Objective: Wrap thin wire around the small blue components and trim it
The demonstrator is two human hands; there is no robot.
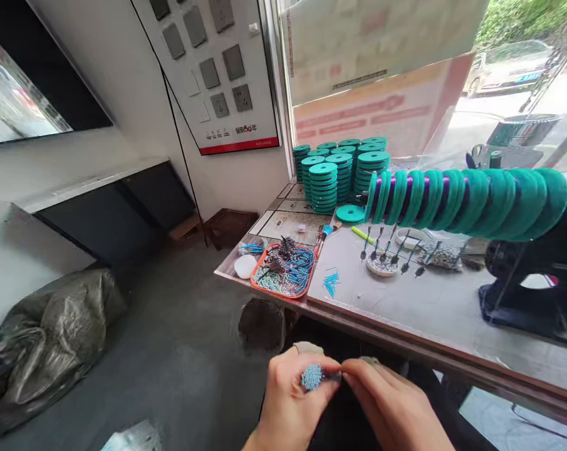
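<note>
My left hand [295, 391] is closed round a bundle of thin light-blue sticks [312, 377], seen end-on between thumb and forefinger. Against its fingertips, to the right, my right hand [389, 401] is closed in a pinch. A small dark piece shows where the two hands meet, but what the right fingers grip is hidden. Both hands are below the table's front edge, over my dark lap. On the table [405, 313], beyond the hands, lie loose blue sticks [331, 283] and an orange-rimmed tray [306, 289] of beaded strands.
A row of green spools [466, 200] hangs over the table, with several weighted threads below it, beside a black machine [494, 307]. Stacked green spools [323, 188] stand at the back. A dish of beads [381, 266] and a white cup [245, 266] are nearby.
</note>
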